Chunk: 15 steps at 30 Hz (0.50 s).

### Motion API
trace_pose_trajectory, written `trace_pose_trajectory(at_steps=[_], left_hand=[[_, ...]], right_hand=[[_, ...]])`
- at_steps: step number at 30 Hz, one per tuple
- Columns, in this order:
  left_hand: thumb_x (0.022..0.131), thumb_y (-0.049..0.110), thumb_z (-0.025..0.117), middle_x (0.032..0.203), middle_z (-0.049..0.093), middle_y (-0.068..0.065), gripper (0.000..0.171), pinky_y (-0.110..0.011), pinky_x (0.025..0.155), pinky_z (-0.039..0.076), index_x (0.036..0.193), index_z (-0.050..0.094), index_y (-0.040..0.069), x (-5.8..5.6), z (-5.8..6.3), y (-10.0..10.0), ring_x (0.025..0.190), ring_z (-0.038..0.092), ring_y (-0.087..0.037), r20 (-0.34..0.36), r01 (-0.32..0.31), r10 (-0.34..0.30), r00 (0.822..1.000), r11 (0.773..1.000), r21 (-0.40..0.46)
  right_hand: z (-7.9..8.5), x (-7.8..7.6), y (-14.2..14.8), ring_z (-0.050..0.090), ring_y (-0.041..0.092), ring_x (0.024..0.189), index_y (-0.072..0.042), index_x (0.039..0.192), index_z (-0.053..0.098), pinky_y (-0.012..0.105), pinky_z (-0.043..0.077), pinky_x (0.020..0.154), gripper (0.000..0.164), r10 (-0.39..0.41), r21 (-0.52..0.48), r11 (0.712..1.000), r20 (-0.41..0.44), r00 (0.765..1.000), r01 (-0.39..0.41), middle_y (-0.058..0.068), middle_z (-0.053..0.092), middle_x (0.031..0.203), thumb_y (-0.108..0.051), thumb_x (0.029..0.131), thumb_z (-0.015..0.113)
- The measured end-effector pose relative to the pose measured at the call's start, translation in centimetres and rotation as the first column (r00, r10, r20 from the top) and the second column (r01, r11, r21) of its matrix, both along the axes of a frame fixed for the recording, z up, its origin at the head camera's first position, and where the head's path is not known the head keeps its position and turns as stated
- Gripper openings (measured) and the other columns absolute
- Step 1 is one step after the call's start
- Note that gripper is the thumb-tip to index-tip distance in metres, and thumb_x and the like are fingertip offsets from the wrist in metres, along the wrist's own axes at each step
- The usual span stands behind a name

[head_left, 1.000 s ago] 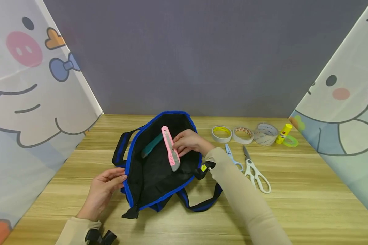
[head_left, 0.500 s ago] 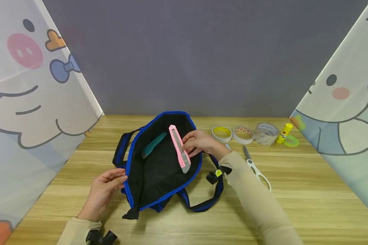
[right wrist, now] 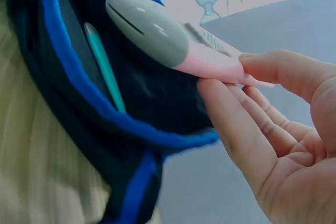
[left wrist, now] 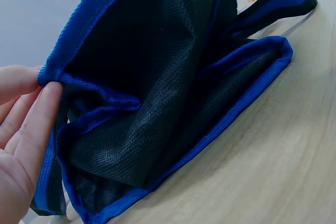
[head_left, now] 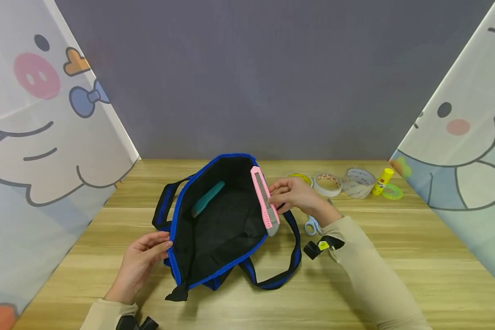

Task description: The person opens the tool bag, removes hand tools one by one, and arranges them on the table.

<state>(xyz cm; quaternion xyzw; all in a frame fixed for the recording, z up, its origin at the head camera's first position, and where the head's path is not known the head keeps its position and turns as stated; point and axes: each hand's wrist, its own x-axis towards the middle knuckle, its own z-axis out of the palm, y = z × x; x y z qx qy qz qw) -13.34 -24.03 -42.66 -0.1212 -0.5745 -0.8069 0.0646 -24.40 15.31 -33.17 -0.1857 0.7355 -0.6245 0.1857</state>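
Observation:
A black bag (head_left: 227,233) with blue trim lies on the table, its mouth spread wide toward me. My left hand (head_left: 142,261) pinches the trimmed edge at the bag's left side, as the left wrist view also shows. Between thumb and fingers, my right hand (head_left: 299,198) holds a pink and grey box cutter (head_left: 266,200) at the right rim of the bag's mouth. In the right wrist view the cutter's grey end (right wrist: 149,30) points toward the bag. Inside the bag lies a teal box cutter (head_left: 208,199), apart from both hands.
Behind my right hand stand rolls of tape (head_left: 328,184), a clear tape roll (head_left: 358,182), a yellow glue stick (head_left: 382,181) and a green tape roll (head_left: 392,191). Blue-handled scissors (head_left: 312,226) lie partly under my right forearm. A bag strap (head_left: 294,247) loops onto the table.
My right hand has moved right with the pink box cutter, from inside the bag's mouth to its right rim. My left hand keeps its hold on the bag's edge.

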Motion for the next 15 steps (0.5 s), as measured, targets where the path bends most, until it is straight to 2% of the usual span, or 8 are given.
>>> trace_pose_trajectory(at_steps=[6, 12, 15], left_hand=[[0.091, -0.018, 0.058, 0.096, 0.075, 0.002, 0.037, -0.021, 0.067, 0.058, 0.099, 0.078, 0.012, 0.3, -0.1, 0.1, 0.082, 0.071, -0.009, 0.027, -0.022, 0.023, 0.999, 0.999, -0.025], [0.091, -0.019, 0.057, 0.097, 0.075, -0.001, 0.035, -0.022, 0.068, 0.059, 0.101, 0.077, 0.008, 0.0, 0.0, 0.2, 0.083, 0.071, -0.01, -0.007, -0.015, 0.015, 1.0, 1.0, -0.015], [0.091, -0.019, 0.056, 0.097, 0.075, 0.0, 0.036, -0.021, 0.068, 0.059, 0.101, 0.077, 0.009, 0.0, 0.1, 0.1, 0.083, 0.071, -0.01, -0.011, -0.008, 0.008, 1.0, 1.0, -0.015]], right_hand=[[0.0, 1.0, 3.8, 0.071, 0.019, 0.076, 0.014, 0.115, 0.055, 0.04, 0.062, 0.068, 0.027, -0.049, -0.012, 0.999, -0.008, 0.999, 0.049, 0.006, 0.071, 0.087, 0.006, 0.091, 0.064], [0.3, 1.9, 8.5, 0.072, 0.019, 0.078, 0.017, 0.115, 0.053, 0.038, 0.062, 0.068, 0.027, -0.132, 0.016, 0.991, -0.05, 0.99, 0.133, 0.004, 0.073, 0.088, 0.007, 0.092, 0.062], [0.3, 2.5, 10.7, 0.072, 0.019, 0.078, 0.014, 0.113, 0.056, 0.038, 0.062, 0.067, 0.023, -0.162, 0.011, 0.987, -0.046, 0.986, 0.163, 0.004, 0.073, 0.088, 0.008, 0.092, 0.062]])
